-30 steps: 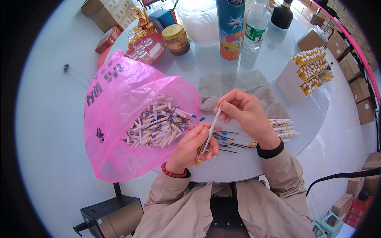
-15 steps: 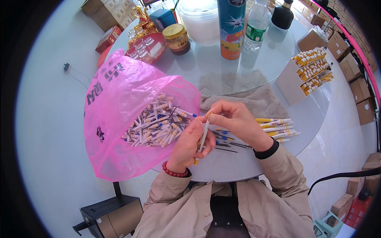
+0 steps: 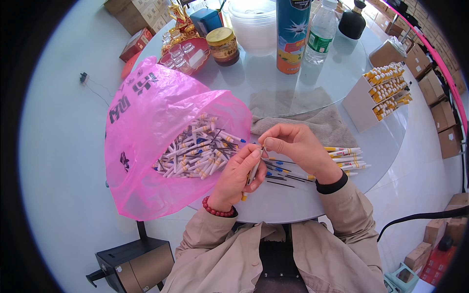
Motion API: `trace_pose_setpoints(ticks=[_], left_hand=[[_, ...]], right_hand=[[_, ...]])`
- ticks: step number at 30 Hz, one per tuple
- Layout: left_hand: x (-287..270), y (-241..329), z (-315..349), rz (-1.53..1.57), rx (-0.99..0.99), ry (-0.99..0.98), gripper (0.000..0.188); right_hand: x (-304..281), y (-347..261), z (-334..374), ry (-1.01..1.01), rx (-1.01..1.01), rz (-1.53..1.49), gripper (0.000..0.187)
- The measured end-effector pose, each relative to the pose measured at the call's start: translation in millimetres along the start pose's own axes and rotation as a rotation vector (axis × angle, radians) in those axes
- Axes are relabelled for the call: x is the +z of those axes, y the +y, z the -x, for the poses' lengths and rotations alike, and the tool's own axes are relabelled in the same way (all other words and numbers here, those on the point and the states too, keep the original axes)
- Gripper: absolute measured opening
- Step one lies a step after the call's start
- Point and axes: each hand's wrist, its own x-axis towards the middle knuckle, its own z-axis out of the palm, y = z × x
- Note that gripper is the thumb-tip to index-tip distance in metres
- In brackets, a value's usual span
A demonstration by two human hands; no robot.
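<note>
Near the table's front edge, my left hand (image 3: 239,173) is closed around a white pen barrel (image 3: 252,172) with a yellow end sticking out below the fingers. My right hand (image 3: 300,150) pinches thumb and forefinger together just above the barrel's upper end; what is between those fingertips is too small to make out. Thin dark refills (image 3: 281,184), some with blue ends, lie on the table under my hands. To the right of them rests a row of white and yellow pens (image 3: 346,158). A pink plastic bag (image 3: 146,195) on the left holds many white pen parts (image 3: 195,151).
A white box (image 3: 359,105) packed with yellow and white pens stands at the right. Behind my hands lies a grey cloth (image 3: 312,122). Farther back are a spray can (image 3: 291,44), a water bottle (image 3: 320,39), a jar (image 3: 223,47) and a red tray (image 3: 199,66) with small glasses.
My right fingertips have shifted slightly up and away from the pen barrel's upper end. My left hand still holds the barrel. The whole view has shifted a little.
</note>
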Motion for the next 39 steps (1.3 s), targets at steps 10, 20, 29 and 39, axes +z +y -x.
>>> trace_pose_setpoints(ticks=[10,20,29,39], left_hand=[[0,2,1,0.058,-0.025,0.024,0.019],[0,-5,0,0.002,0.004,0.052,0.019],[-7,3,2,0.182,0.384,0.147,0.019],[-10,6,4,0.253,0.388,0.168,0.017]], right_hand=[[-2,4,-1,-0.016,-0.022,-0.016,0.015],[-3,5,-1,0.053,-0.106,0.115,0.016],[-6,-2,-4,0.246,-0.107,-0.425,0.019],[-2,12,3,-0.018,-0.230,0.852,0.009]])
